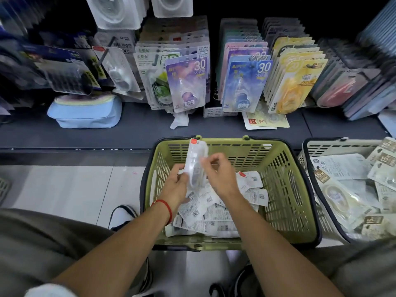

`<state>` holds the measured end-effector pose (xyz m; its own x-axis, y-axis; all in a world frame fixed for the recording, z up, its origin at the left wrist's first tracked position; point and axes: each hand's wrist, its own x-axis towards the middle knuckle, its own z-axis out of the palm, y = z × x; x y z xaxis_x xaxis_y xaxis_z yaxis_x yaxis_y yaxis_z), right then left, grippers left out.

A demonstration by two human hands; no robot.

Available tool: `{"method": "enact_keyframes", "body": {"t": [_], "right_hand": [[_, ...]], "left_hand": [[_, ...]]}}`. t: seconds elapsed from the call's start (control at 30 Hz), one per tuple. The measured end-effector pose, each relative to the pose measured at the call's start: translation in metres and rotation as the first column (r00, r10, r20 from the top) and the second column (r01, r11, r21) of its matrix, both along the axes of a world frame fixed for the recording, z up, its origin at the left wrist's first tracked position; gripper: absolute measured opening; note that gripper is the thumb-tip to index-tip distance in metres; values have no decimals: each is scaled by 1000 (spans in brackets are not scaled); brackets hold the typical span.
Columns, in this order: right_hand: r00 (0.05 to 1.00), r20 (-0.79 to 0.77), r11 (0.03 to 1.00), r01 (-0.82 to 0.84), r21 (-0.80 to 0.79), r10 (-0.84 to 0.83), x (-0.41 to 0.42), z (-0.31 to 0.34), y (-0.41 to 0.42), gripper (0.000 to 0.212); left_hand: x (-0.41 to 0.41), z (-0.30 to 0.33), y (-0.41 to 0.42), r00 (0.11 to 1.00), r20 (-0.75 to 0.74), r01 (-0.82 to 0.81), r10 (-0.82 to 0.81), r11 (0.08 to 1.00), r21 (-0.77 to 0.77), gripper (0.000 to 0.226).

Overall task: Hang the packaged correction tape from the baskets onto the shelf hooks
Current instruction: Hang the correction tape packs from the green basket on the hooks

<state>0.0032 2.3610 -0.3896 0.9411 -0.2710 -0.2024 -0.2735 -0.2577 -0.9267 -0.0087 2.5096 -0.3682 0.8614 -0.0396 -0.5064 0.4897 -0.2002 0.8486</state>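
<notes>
Green basket (285, 189) holds many packs; my left hand (174, 187) and right hand (218, 174) grip one correction tape pack (196, 161), not yet hung.

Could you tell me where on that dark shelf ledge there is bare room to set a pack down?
The ledge is bare between the blue pouch and the crumpled paper, and in front of both. Right of there, hanging packs and a flat card crowd it.
</notes>
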Motion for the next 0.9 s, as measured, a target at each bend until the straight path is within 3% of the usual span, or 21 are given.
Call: {"method": "enact_keyframes", "body": {"t": [0.1, 0.17, 0.27, 0.3, 0.33, 0.37, 0.4, 0.43, 0.5, 0.57, 0.67, 0.77, 0.83, 0.9], "right_hand": [[993, -116, 928, 72, 365, -32, -4, 9, 10, 24], [984, -176, 861, 104, 497, -17, -5, 11, 7, 21], [969, -244, 753, 126, 646, 48, -1, 2, -2, 26], [959, -282, 775, 160, 611, 24, 1, -5, -6, 27], [938, -345, 869, 206, 449, -44, 4, -14, -14, 28], [902, -409, 968, 210, 137, -138, 5, -28, -25, 31], [856, -456, 963, 156, -218, -242, 4, -43, -38, 38], [795, -495, 873, 87, -480, -351, 0, -57, -51, 49], [693, -544, 742, -19, -670, -473, -10, -81, -68, 77], [696, -544, 722, -54, -690, -468, -12, -100, -71, 98], [708, -529, 765, 24, -644, -468, -6, -111, -66, 105], [708, -481, 812, 227, -538, -517, -9, -111, -65, 93], [732, -405, 831, 424, -360, -548, -15, -106, -65, 76], [786, -312, 844, 517, -142, -534, -21, -93, -65, 63]], "left_hand": [[-1, 2, 0, 999, -19, -37, 35, 994, -107, 14], [-1, -1, 7, 1000, -11, 12, -13, 990, -143, 34], [-2, -7, 14, 1000, -11, 18, -19, 997, -79, 60], [-2, -8, 16, 1000, -26, -3, 1, 997, -74, 61], [-2, -9, 17, 999, -43, -16, 12, 997, -81, 60], [-3, -10, 18, 998, -57, -22, 17, 995, -94, 59], [-3, -11, 19, 997, -70, -31, 23, 994, -108, 58], [-3, -12, 20, 996, -83, -43, 33, 991, -124, 57], [-4, -12, 22, 994, -102, -56, 40, 986, -157, 55], [-3, -12, 24, 993, -111, -56, 37, 983, -176, 55], [-3, -14, 28, 991, -130, -63, 38, 979, -194, 59], [-3, -13, 29, 990, -137, -72, 44, 977, -203, 60], [-1, -9, 28, 992, -117, -65, 42, 977, -203, 56], [1, -3, 27, 996, -76, -53, 38, 976, -210, 55]]}}
